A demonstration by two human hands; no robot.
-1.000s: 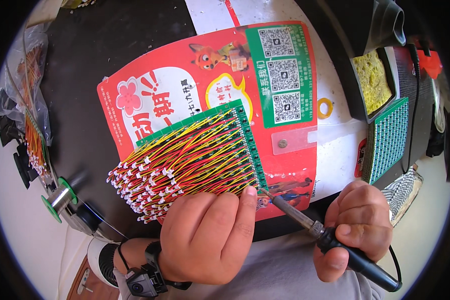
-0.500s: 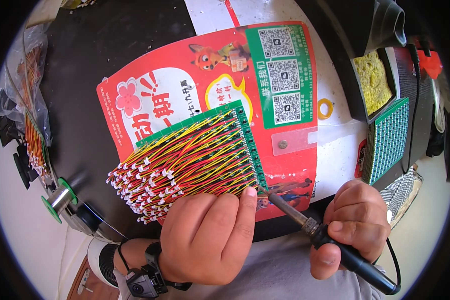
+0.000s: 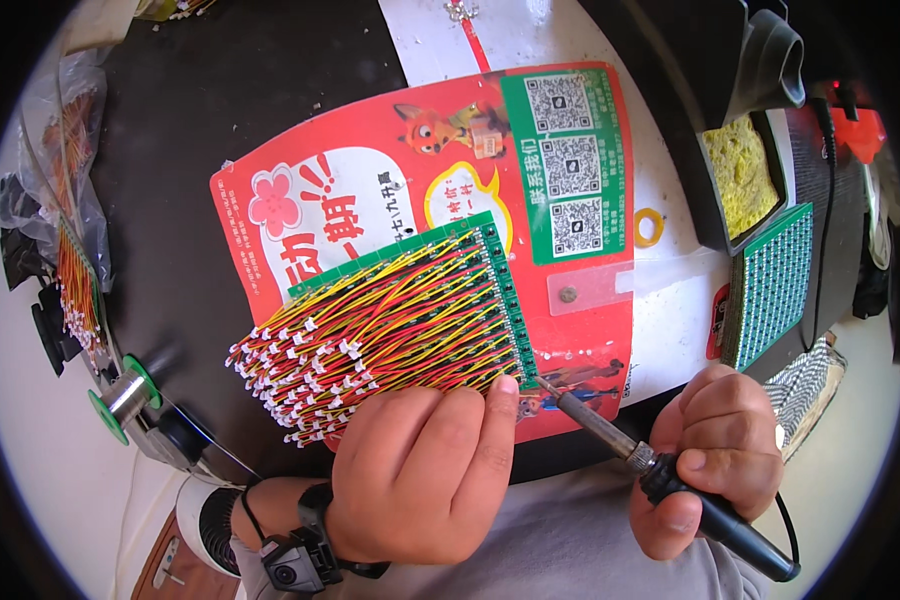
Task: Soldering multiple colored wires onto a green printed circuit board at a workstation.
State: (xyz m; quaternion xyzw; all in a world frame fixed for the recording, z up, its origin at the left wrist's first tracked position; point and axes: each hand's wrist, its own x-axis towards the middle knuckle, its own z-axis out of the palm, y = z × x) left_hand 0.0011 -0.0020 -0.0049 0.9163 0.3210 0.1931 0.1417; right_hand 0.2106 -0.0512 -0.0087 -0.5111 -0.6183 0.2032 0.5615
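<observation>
A green circuit board (image 3: 526,345) lies on a red printed sheet, rows of red, yellow and black wires (image 3: 410,310) fanning left from it to small white connectors (image 3: 315,375). My left hand (image 3: 420,470) is closed at the board's lower right corner, index fingertip against the edge. Its thumb is hidden, and I cannot see what the fingers grip. In my right hand (image 3: 725,450) is a soldering iron (image 3: 600,428) with a black handle, slanting up-left. The iron's tip is at the board's lower right corner, just right of my left index fingertip; whether they touch is unclear.
The red sheet (image 3: 585,310) covers part of the dark table. A solder spool (image 3: 128,398) stands at left, near bagged wires (image 3: 75,140). On the right are a yellow sponge (image 3: 738,175) in a dark holder, stacked green boards (image 3: 775,285) and a yellow ring (image 3: 649,228).
The iron's tip has backed slightly away from the left fingertip, toward the right. The whole view has shifted a little; the left hand keeps its place at the board's corner.
</observation>
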